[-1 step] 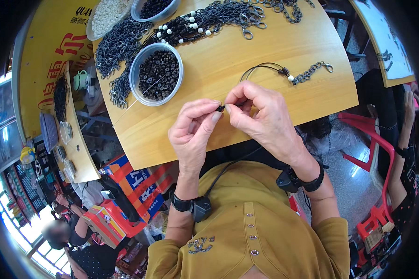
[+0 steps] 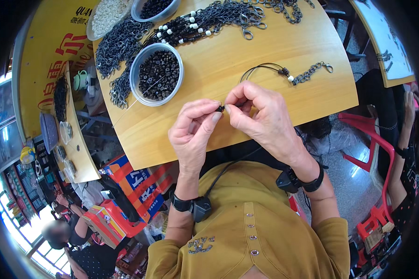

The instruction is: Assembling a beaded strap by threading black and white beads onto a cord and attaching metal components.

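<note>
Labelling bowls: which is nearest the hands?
The front bowl of dark beads, near the left hand; the white bead bowl and rear dark bowl sit farther.

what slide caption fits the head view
Left hand and right hand meet at a small dark piece near a bowl of beads

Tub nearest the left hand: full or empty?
Not empty: dark beads spread across the tub wall to wall. Whether it's full, cannot tell; depth is hidden.

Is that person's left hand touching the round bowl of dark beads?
Apart. The head view shows wooden tabletop between the left hand and the bowl of dark beads.
</note>
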A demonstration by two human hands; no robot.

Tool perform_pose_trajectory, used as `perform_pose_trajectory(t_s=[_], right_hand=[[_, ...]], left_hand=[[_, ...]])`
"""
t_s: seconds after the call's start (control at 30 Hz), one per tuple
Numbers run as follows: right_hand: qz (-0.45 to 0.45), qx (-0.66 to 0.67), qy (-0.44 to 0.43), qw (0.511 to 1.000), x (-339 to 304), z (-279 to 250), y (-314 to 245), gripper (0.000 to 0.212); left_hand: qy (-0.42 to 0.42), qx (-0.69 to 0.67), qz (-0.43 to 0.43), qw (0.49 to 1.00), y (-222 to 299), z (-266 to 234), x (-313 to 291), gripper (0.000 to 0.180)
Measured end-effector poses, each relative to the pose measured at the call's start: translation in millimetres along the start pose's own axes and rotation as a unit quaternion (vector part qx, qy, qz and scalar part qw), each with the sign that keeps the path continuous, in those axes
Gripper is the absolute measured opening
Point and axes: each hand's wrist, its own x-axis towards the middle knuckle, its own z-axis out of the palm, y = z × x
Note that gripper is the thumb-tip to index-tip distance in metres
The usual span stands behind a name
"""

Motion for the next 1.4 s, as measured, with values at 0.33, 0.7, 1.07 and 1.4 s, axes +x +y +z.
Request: perform_pose_trajectory(t_s=[0.33,0.7,1.07,1.4], right_hand=[[0.027,0.026,-0.013,0.999,-1,-1,0,0.013],[-0.013,0.011,-0.058,0.998,1,-7,1,0.012],[-0.166,-0.118,-0.003,0.979,2,-1,9,0.012],[-0.128,-0.121,-0.028,0.984,1,-2,8,0.013]], left_hand=[[0.002,-0.012,-0.008,1.0,-1,0,0,0.018],[0.006,-0.079,-0.028,0.996,1,3,-1,0.017],[0.012,-0.102,-0.042,0.994,0,2,-1,0.017],[-0.016,-0.069,-0.052,0.996,0,-6,2,0.018]])
